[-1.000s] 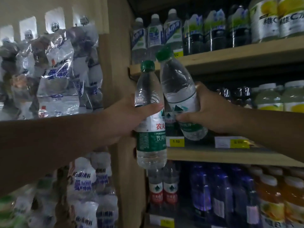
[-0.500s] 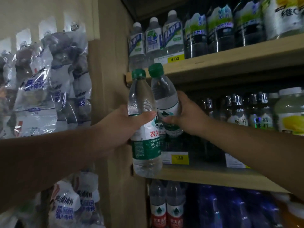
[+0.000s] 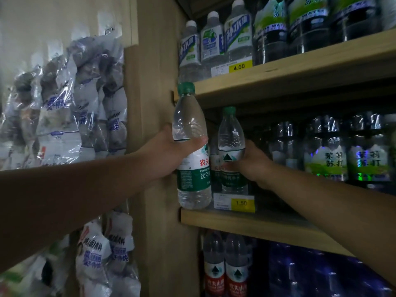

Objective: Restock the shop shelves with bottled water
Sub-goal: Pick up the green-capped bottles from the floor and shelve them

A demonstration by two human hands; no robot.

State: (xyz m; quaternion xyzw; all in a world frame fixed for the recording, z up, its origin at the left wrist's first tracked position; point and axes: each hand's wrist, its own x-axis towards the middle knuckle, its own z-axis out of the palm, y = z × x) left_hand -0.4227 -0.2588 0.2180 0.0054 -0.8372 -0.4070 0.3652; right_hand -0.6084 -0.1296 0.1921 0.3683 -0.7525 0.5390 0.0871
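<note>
**Fig.** A wooden middle shelf [image 3: 257,226] was shown beneath a stocked upper shelf [image 3: 300,81], with bagged goods [image 3: 70,108] hung at the left. One green-capped water bottle [image 3: 192,168] was held upright at the middle shelf's front left corner, gripped round its middle by the left hand [image 3: 171,151]. A second water bottle [image 3: 231,136] was placed upright further in, clasped by the right hand [image 3: 255,166]. Its base was hidden by a yellow price tag [image 3: 234,203].
</note>
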